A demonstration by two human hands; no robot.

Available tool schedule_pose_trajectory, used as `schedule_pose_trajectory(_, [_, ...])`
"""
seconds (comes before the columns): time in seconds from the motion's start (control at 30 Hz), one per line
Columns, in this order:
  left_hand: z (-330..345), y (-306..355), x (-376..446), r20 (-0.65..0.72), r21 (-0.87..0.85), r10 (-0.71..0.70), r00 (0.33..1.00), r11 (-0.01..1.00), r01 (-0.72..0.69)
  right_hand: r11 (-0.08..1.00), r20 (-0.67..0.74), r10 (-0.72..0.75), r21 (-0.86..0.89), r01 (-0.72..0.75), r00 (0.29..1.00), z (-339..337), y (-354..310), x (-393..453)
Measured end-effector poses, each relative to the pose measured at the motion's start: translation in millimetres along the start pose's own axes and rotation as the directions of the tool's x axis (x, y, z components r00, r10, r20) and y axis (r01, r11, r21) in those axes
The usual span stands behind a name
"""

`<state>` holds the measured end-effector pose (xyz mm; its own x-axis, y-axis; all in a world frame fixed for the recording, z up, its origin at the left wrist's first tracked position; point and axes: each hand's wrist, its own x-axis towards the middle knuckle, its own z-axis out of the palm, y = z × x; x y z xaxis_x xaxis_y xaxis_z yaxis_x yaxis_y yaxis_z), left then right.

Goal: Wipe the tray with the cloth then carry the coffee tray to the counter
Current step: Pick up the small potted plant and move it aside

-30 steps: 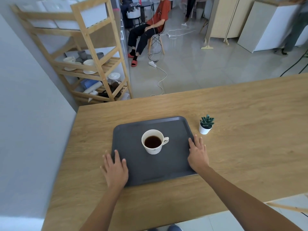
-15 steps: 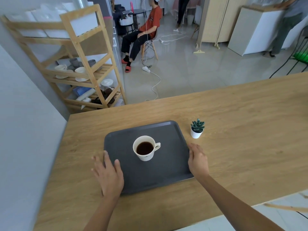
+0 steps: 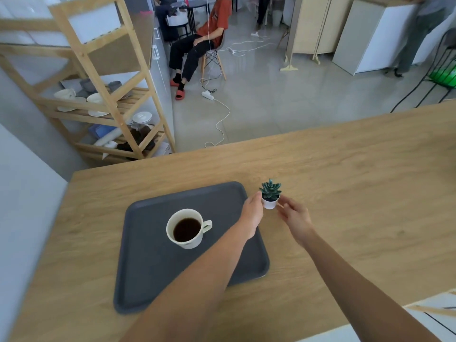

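Observation:
A dark grey tray (image 3: 153, 267) lies on the wooden table (image 3: 357, 183), and on it stands a white cup of black coffee (image 3: 185, 229). Just past the tray's far right corner is a small white pot with a green succulent (image 3: 270, 199). My left hand (image 3: 252, 213) reaches across the tray and touches the pot's left side. On the pot's right side are the fingers of my right hand (image 3: 294, 217), so the pot sits between both hands. No cloth is in view.
A wooden shelf rack (image 3: 106, 95) with bowls and cups stands beyond the table's left end. On the floor behind it a person sits on a chair (image 3: 204, 40), with a white cable and power strip (image 3: 209, 95) nearby. Another person stands at a white cabinet (image 3: 370, 33).
Both hands have left the tray's edges and moved to the small plant pot at its far right corner. The camera has moved closer and to the left.

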<state>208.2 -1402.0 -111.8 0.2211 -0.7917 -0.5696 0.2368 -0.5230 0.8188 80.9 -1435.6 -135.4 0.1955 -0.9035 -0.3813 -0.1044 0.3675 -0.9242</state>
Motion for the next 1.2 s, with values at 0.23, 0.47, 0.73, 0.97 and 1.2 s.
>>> schedule_pose_trajectory(0.23, [-27, 50, -6, -0.014, -0.124, 0.114, 0.993, 0.986, -0.115, 0.997, 0.133, -0.08, 0.021, 0.078, 0.988, 29, -48, 20])
schedule_pose_trajectory(0.47, [-151, 106, -32, -0.216, -0.154, 0.235, 0.948, 0.95, -0.27, 0.99, 0.368, -0.127, -0.004, 0.139, 0.921, 168, -107, 33])
schedule_pose_trajectory(0.73, [-346, 99, -44, -0.447, -0.277, 0.151, 0.882, 0.914, -0.297, 0.975, 0.59, -0.027, -0.161, 0.15, 0.807, 385, -96, 29])
schedule_pose_trajectory(0.97, [-472, 76, -15, -0.611, -0.297, 0.065, 0.789, 0.905, -0.304, 0.921, 0.659, 0.037, -0.315, 0.231, 0.751, 519, -66, 43])
schedule_pose_trajectory(1.2, [-533, 62, 26, -0.617, -0.372, -0.017, 0.787, 0.887, -0.272, 0.883, 0.658, 0.036, -0.373, 0.285, 0.752, 579, -50, 67])
